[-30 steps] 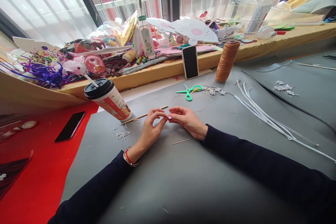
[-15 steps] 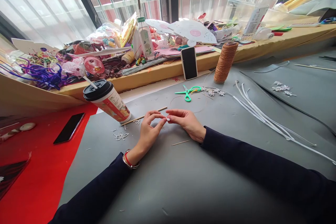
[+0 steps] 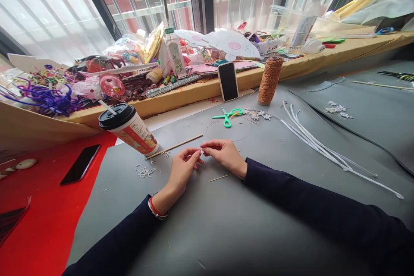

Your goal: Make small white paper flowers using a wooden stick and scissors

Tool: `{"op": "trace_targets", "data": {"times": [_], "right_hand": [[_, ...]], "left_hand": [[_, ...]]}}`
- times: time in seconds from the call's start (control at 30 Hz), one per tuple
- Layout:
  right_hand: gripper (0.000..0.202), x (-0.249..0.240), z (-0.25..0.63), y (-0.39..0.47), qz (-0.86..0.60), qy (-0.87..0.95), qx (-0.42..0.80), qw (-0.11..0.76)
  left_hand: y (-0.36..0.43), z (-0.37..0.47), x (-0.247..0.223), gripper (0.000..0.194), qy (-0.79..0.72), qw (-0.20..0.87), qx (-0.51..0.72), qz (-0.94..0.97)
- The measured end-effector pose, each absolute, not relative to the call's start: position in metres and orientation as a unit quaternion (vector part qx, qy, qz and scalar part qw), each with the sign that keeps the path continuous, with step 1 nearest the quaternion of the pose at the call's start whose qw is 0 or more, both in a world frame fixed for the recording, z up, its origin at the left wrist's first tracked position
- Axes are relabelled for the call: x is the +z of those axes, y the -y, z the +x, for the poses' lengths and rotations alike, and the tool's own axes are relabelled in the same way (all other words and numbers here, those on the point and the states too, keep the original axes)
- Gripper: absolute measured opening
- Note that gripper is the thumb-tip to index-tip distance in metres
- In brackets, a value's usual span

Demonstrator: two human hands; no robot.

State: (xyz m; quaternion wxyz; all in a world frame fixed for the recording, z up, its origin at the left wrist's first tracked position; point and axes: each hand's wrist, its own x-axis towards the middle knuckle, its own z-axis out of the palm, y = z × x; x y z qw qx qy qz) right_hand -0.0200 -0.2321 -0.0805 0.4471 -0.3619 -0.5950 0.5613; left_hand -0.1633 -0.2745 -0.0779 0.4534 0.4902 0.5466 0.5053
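Both hands meet over the grey mat (image 3: 207,224), fingertips pinched on a small white piece (image 3: 202,152), probably knotted cord, mostly covered by the fingers. My left hand (image 3: 184,168) has its thumb and fingers pressed together at the piece's left side. From the right, my right hand (image 3: 224,155) grips it between thumb and forefinger. A thin stick (image 3: 220,178) lies just below my right hand. Beyond the hands are green scissors (image 3: 227,116) and small white flower-like pieces (image 3: 257,114). White cord scraps (image 3: 146,172) lie left of my left hand.
A lidded paper cup (image 3: 131,131) stands at the left beside a long wooden stick (image 3: 176,146). Behind are an upright phone (image 3: 228,81) and a brown twine spool (image 3: 271,81). White cords (image 3: 315,142) stretch across the right. A dark phone (image 3: 80,164) lies on red cloth.
The view has shifted slightly, so the scene sits further left. The fingers of my left hand have drawn in from a more spread pose, closing around the small white piece.
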Motion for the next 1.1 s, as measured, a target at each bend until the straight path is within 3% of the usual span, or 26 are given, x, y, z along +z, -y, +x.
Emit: {"op": "trace_targets", "data": {"times": [0.2, 0.53, 0.77, 1.1], "right_hand": [[0.015, -0.083, -0.021, 0.235, -0.319, 0.671, 0.463, 0.483], [0.020, -0.083, -0.020, 0.231, -0.362, 0.607, 0.566, 0.425], [0.018, -0.085, -0.019, 0.230, -0.352, 0.654, 0.538, 0.400], [0.021, -0.085, -0.018, 0.229, -0.356, 0.712, 0.478, 0.371]], "left_hand": [[0.277, -0.163, -0.076, 0.027, -0.503, 0.538, 0.529, 0.421], [0.273, -0.164, -0.077, 0.022, -0.532, 0.453, 0.494, 0.518], [0.268, -0.171, -0.075, 0.022, -0.558, 0.373, 0.443, 0.595], [0.265, -0.175, -0.081, 0.033, -0.588, 0.409, 0.381, 0.585]]}}
